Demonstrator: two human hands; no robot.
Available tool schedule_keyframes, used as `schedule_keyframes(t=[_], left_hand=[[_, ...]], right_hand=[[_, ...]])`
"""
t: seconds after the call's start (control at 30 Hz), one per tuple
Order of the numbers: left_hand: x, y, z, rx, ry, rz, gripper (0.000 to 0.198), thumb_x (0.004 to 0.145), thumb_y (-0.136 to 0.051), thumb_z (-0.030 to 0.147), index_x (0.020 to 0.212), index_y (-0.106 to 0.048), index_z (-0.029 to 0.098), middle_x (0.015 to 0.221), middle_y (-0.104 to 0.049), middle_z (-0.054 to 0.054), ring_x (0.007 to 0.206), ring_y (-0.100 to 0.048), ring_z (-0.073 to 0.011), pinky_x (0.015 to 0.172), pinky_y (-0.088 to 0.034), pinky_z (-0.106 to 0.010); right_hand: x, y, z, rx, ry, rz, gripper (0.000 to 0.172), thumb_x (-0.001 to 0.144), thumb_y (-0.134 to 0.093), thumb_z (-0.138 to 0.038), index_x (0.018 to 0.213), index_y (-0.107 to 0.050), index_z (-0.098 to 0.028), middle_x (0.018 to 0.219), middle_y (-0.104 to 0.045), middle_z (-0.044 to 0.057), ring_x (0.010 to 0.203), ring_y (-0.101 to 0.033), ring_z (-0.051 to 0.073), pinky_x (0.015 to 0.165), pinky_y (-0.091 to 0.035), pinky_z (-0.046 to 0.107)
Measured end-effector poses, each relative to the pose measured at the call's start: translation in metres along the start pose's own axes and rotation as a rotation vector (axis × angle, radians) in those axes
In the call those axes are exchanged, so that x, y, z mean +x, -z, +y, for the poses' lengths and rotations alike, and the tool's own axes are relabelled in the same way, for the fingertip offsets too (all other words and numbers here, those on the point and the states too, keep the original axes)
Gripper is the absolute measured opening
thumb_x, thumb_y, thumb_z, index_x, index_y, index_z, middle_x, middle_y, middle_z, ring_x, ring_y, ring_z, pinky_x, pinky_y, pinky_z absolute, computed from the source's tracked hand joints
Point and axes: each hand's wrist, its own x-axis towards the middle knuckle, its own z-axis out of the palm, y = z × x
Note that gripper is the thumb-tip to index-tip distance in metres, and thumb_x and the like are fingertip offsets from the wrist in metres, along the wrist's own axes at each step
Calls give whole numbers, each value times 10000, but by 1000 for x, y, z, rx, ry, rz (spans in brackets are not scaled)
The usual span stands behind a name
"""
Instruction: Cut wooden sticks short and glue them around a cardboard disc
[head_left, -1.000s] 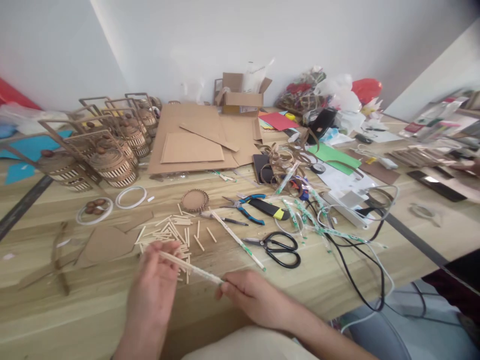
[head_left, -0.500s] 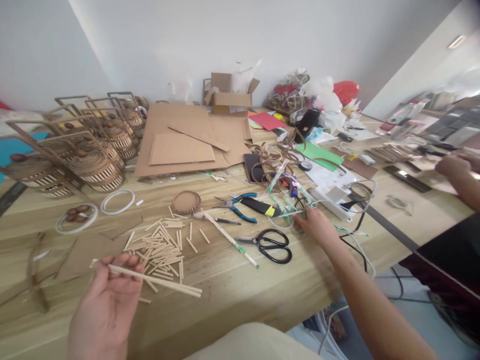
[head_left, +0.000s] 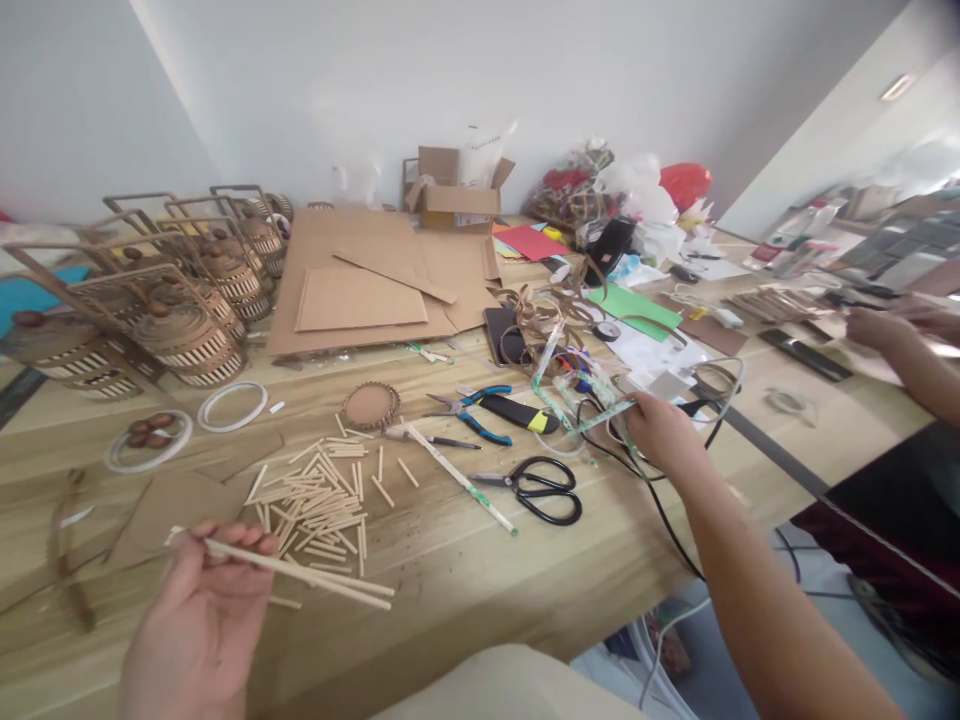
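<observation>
My left hand (head_left: pixel 199 610) is closed round two thin wooden sticks (head_left: pixel 322 578), which point right above the table edge. Just beyond it lies a pile of short cut sticks (head_left: pixel 322 510). Over the cables at the right, my right hand (head_left: pixel 667 435) pinches the end of a green-and-white chopstick wrapper (head_left: pixel 606 414); its fingertips are partly hidden. More crumpled wrappers lie just left of it. Nearer the middle are black-handled scissors (head_left: pixel 547 492), blue pliers (head_left: pixel 480 415), a box cutter (head_left: pixel 517 412) and a wrapped pair of chopsticks (head_left: pixel 461 480).
Several small woven baskets (head_left: pixel 191 345) with tall handles stand at the left. White rings (head_left: pixel 232 407) and a round cardboard piece (head_left: pixel 371 406) lie before cardboard sheets (head_left: pixel 360 300). Black cables (head_left: pixel 671 520) run over the table edge. Another person's hand (head_left: pixel 877 335) is at the far right.
My right hand has moved right and slightly up, and the wrapper at its fingertips now stretches left from it. Cables near it have shifted. My left hand has dropped slightly with its sticks.
</observation>
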Motion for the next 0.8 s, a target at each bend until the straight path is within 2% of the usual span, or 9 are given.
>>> schedule_keyframes(t=[0.13, 0.2, 0.33, 0.47, 0.53, 0.63, 0.8], left_hand=[[2, 7, -4, 26, -21, -57, 364, 989, -400, 301, 688, -585, 215, 587, -610, 42, 583, -570, -112, 581, -515, -221], [2, 10, -5, 16, -19, -80, 359, 990, -402, 318, 698, -585, 219, 577, -593, 45, 577, -559, -113, 583, -510, -220], [-3, 10, -3, -13, 1, -137, 327, 987, -420, 345, 739, -602, 233, 580, -596, 54, 572, -542, -113, 598, -503, -221], [-11, 0, -3, -53, 12, -164, 343, 992, -410, 328, 733, -610, 223, 574, -601, 47, 544, -518, -108, 565, -484, -217], [-14, -4, -3, -64, 23, -159, 371, 1001, -382, 314, 725, -608, 213, 558, -593, 43, 532, -514, -105, 550, -474, -217], [-14, -4, -5, -78, 35, -176, 355, 995, -399, 312, 729, -611, 211, 546, -581, 39, 527, -510, -107, 539, -461, -220], [-4, 9, -9, -28, 7, -195, 237, 932, -545, 366, 750, -611, 229, 565, -587, 50, 537, -498, -109, 537, -434, -219]], right_hand=[[22, 2, -1, -36, -117, 13, 406, 960, -282, -227, 1151, -583, -33, 995, -683, 258, 921, -648, 342, 695, -428, 367], [32, -2, -3, -41, -122, -15, 412, 965, -338, -295, 1096, -609, -13, 938, -688, 266, 881, -664, 341, 670, -431, 356], [44, -3, -4, -38, -49, -84, 314, 898, -519, -366, 945, -679, -100, 886, -706, 198, 846, -674, 319, 654, -441, 331], [47, 2, -12, -29, 49, -52, 327, 935, -452, -319, 1123, -626, -116, 1094, -663, 211, 960, -643, 301, 737, -441, 340], [48, -2, -21, -19, 110, -97, 317, 926, -487, -331, 1100, -636, -112, 1054, -680, 196, 937, -648, 290, 730, -439, 325], [48, -14, -36, -4, 183, -194, 290, 869, -598, -373, 954, -679, -108, 898, -716, 167, 853, -664, 284, 682, -436, 305], [46, -24, -44, 38, 279, -233, 313, 901, -546, -403, 914, -689, -124, 918, -711, 139, 876, -651, 259, 723, -443, 290]])
